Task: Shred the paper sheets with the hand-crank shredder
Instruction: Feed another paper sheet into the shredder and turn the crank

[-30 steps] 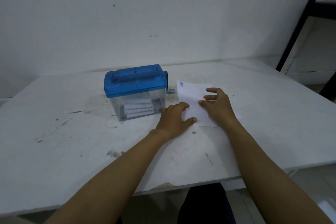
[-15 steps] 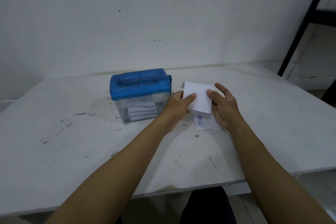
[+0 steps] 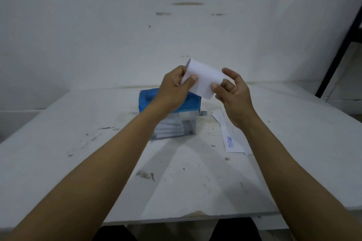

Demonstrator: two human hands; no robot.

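A small white paper sheet is held up in the air by both hands, above the right end of the shredder and clear of the worktop; it bows slightly, and its top left corner is turned back. The left hand pinches the sheet's left edge, thumb in front and curled fingers behind. The right hand pinches the lower right corner under its thumb; its other fingers are loosely spread behind the paper, the index finger lifted above the sheet's right edge.

The hand-crank shredder, a clear plastic box with a blue plastic lid, stands upright about the middle of the scuffed white worktop, nearer its far edge than its near one; the left forearm crosses in front of it and hides much of the lid; white paper pieces lie stacked inside the clear box; a small grey part sticks out low at its right side.

Just right of the shredder, flat on the worktop and partly behind the right wrist, lie more loose paper sheets, one with blue print towards its near end; how many there are I cannot tell. A plain white wall with a few dark marks rises behind the far edge; a black metal frame stands beyond the far right corner.
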